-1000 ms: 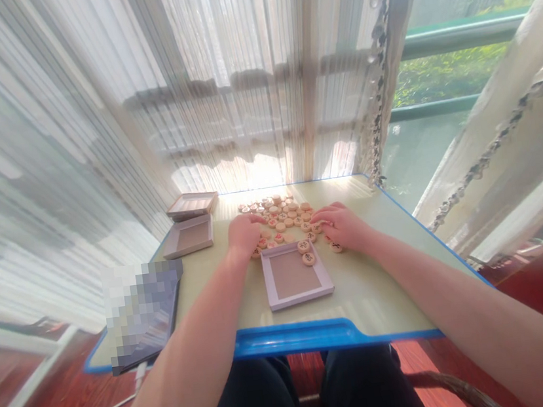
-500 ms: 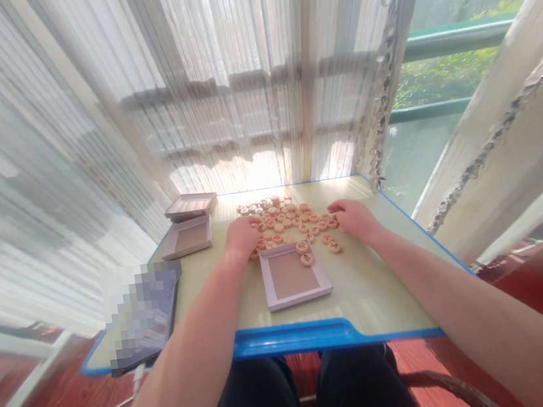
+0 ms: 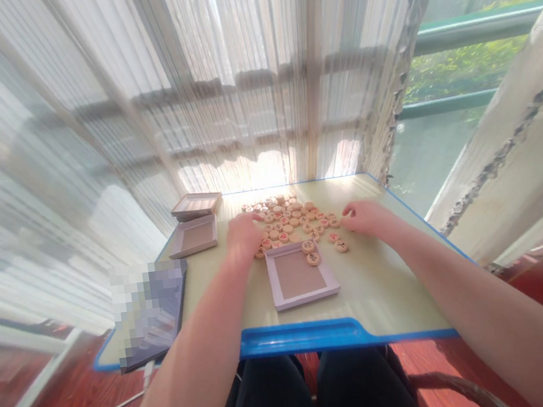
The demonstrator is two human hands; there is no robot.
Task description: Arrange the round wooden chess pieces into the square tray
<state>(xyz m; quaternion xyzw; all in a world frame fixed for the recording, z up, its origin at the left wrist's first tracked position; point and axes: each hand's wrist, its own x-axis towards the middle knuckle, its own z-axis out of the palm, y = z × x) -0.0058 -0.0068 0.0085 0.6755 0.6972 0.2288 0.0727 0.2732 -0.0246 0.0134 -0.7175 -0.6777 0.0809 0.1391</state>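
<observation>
Many round wooden Chinese chess pieces [image 3: 294, 222] lie in a loose heap on the table, some showing red or dark characters. My left hand [image 3: 246, 235] rests at the heap's left edge, fingers spread and partly hidden behind the hand. To the right of the heap is my right hand [image 3: 366, 217], its thumb and fingers apart near the outermost pieces and holding nothing I can see. A shallow square box [image 3: 277, 288] lies in front of the heap. Inside its far right corner are two chess pieces [image 3: 313, 259], one against the rim.
Another shallow box tray [image 3: 191, 238] lies at the left, with a stacked box [image 3: 196, 204] behind it. A dark tablet [image 3: 166, 315], partly pixelated, is at the table's left front. The table [image 3: 387, 301] has a blue edge; sheer curtains [image 3: 249, 100] hang behind.
The view has swung slightly left, so everything sits further right. My right hand has drawn a little away from the nearest pieces; my left hand stays beside the heap.
</observation>
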